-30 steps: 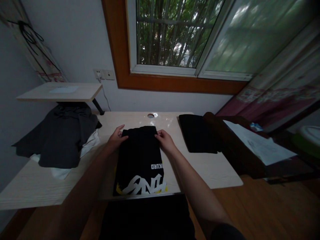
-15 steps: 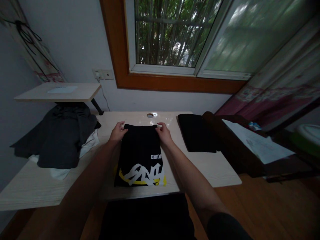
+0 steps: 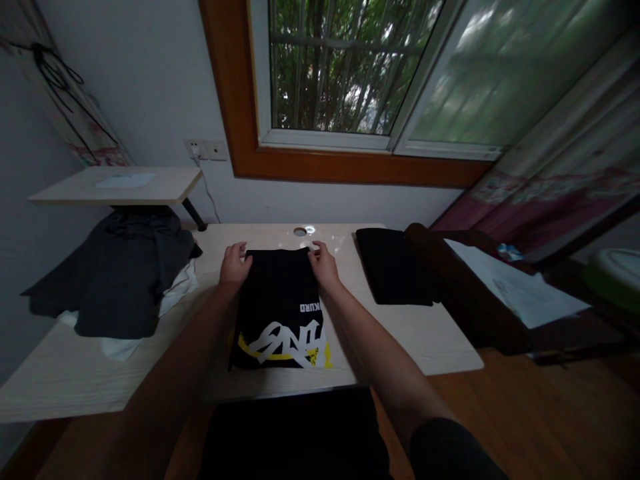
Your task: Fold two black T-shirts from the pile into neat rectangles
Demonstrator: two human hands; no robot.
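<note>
A folded black T-shirt (image 3: 278,303) with a white and yellow print lies on the light wooden table (image 3: 75,377) in front of me. My left hand (image 3: 235,264) rests on its far left corner and my right hand (image 3: 324,264) on its far right corner. The fingers of both hands curl over the shirt's far edge and pinch the cloth. The printed end of the shirt lies flat near the table's front edge.
A heap of dark grey and white clothes (image 3: 120,273) covers the table's left side. A folded black garment (image 3: 395,273) lies at the right, next to a dark wooden piece with a paper sheet (image 3: 515,287). A small side shelf (image 3: 117,185) stands at the left wall.
Both hands have slid the folded shirt away from me across the table. Its printed end, which hung at the front edge, now lies fully on the tabletop.
</note>
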